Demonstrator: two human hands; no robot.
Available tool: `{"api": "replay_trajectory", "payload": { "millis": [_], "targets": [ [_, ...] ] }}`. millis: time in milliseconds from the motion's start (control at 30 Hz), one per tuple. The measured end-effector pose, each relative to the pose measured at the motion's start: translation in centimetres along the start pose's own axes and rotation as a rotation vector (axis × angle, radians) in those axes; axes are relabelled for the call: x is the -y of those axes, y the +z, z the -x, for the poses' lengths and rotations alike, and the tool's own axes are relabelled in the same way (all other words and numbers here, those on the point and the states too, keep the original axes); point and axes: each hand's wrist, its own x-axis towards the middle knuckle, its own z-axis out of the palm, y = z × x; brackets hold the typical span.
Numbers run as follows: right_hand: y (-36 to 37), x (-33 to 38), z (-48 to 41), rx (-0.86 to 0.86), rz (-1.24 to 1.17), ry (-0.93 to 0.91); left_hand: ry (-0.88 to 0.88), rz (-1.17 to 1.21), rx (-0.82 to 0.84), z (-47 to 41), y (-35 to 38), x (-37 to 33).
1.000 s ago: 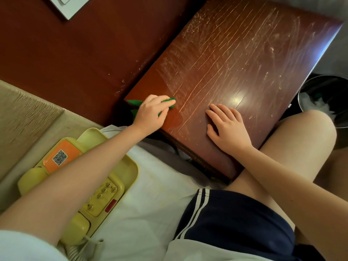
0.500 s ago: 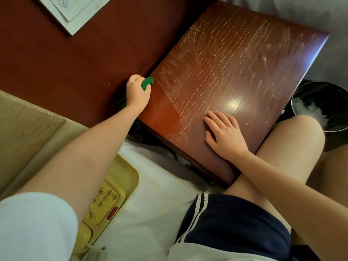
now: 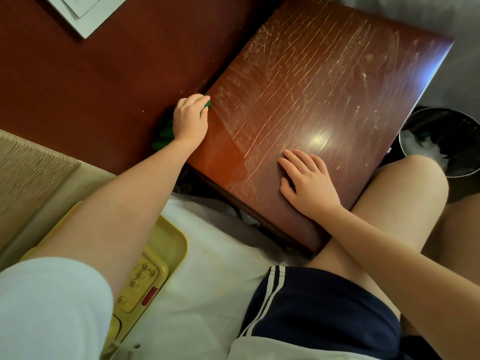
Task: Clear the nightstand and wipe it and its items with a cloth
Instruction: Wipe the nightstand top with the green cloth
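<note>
The left hand (image 3: 191, 120) is clenched around the green cloth (image 3: 206, 105), a corner of which peeps out past the fingers while the rest hangs below the wrist, off the desk's edge. The hand presses that corner onto the left edge of the desk (image 3: 324, 74). A second ago it worked at the near left corner; since then it has travelled up that edge towards the back. Behind it lies a darker, glossy patch, while the wider top shows pale dust and streaks.

The right hand (image 3: 309, 185) stays released, fingers spread flat on the near part of the top, apparently steadying it.

Judging by this, the wiping of the top is barely begun: only the near left strip looks clean, and the middle, the back and the right side are yet to be done.

The yellow telephone (image 3: 140, 279) sits in a yellow tray (image 3: 179, 245) on the bed (image 3: 207, 255), so the clearing seems finished. A bin (image 3: 441, 120) stands just beside the desk's right side.
</note>
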Motion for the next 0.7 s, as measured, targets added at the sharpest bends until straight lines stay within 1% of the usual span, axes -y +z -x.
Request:
{"api": "replay_trajectory", "payload": {
  "millis": [300,400,567,633,700],
  "targets": [
    [0.1,-0.1,0.0,0.005,0.0,-0.002,0.244,0.035,0.022,3.7,0.2,-0.6],
    [0.1,-0.1,0.0,0.0,0.007,-0.005,0.361,0.058,0.047,5.7,-0.2,-1.2],
    [-0.1,-0.1,-0.1,-0.009,0.004,-0.01,0.57,0.128,0.172,8.6,-0.4,-1.5],
    [-0.1,0.0,-0.1,-0.009,-0.004,-0.006,0.573,0.145,0.203,8.0,-0.5,-0.9],
    [-0.1,0.0,0.0,-0.013,-0.01,-0.01,0.469,0.121,0.142,6.8,-0.4,-0.5]
  ]
}}
